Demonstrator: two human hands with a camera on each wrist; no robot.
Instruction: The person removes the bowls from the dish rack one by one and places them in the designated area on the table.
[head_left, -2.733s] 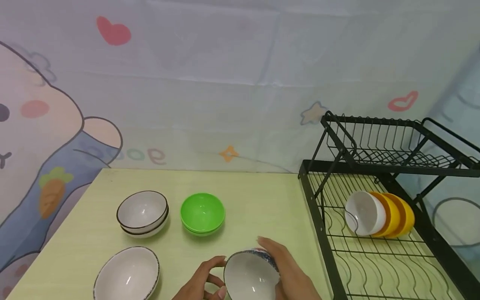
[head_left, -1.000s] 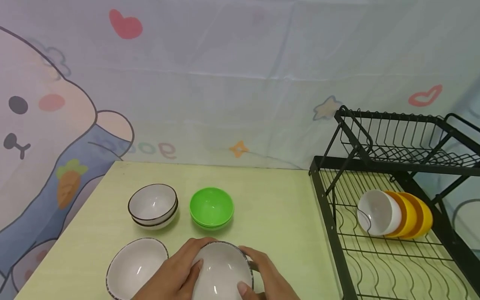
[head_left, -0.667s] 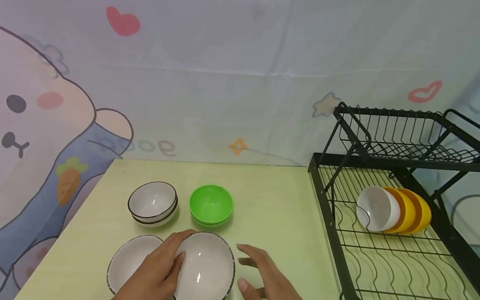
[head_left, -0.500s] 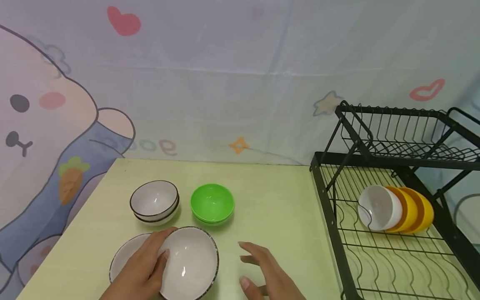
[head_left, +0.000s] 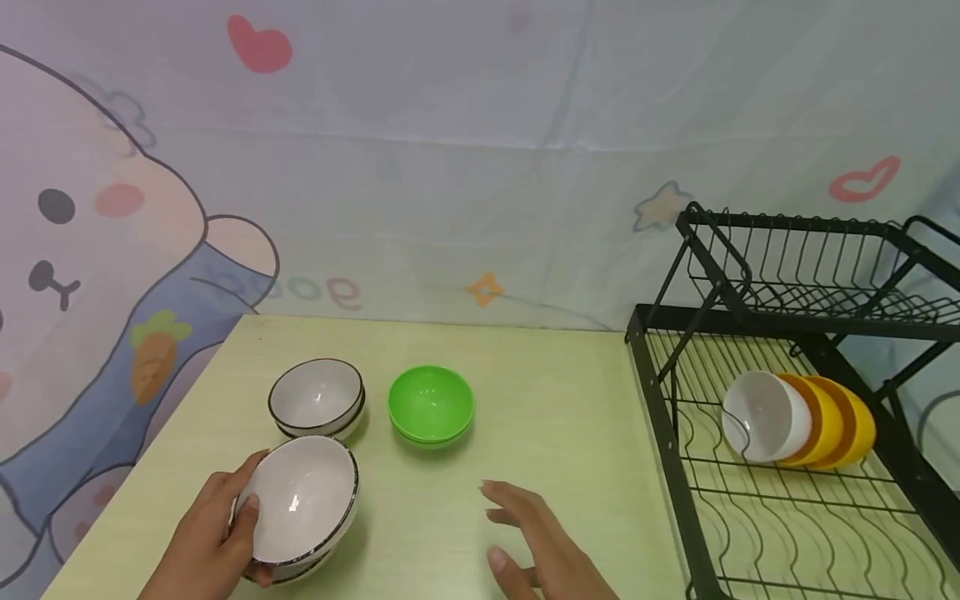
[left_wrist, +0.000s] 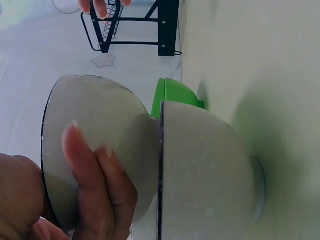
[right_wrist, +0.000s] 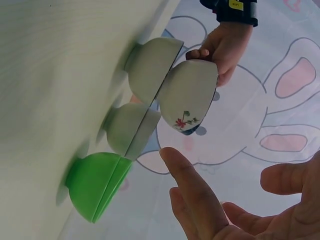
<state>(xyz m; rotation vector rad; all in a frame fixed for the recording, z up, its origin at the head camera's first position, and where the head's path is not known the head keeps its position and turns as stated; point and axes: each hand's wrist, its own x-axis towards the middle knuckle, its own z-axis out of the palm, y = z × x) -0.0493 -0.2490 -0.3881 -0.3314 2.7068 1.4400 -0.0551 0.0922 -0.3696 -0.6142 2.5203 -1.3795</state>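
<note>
My left hand (head_left: 217, 533) grips the left side of a white bowl (head_left: 303, 500) with a dark speckled rim, thumb at the rim and fingers under it. Red flowers mark the outside of this held bowl (right_wrist: 187, 95) in the right wrist view. Right beneath it a similar white bowl (left_wrist: 210, 170) stands on the table, mostly covered in the head view. The held bowl sits tilted over its mouth; how deep its foot goes is hidden. My right hand (head_left: 547, 546) hovers over the table to the right, fingers spread and relaxed, holding nothing.
Behind stand two stacked white bowls with dark rims (head_left: 315, 398) and two stacked green bowls (head_left: 431, 404). At the right, a black two-tier dish rack (head_left: 660, 433) holds a white bowl (head_left: 765, 417) and two yellow bowls (head_left: 847, 421) on edge. A patterned cloth (head_left: 420, 167) hangs behind the table.
Both hands held the flowered bowl at the middle front; the right hand let go. The left hand carried the bowl leftward, over the other white bowl. The right hand has stayed nearly still since.
</note>
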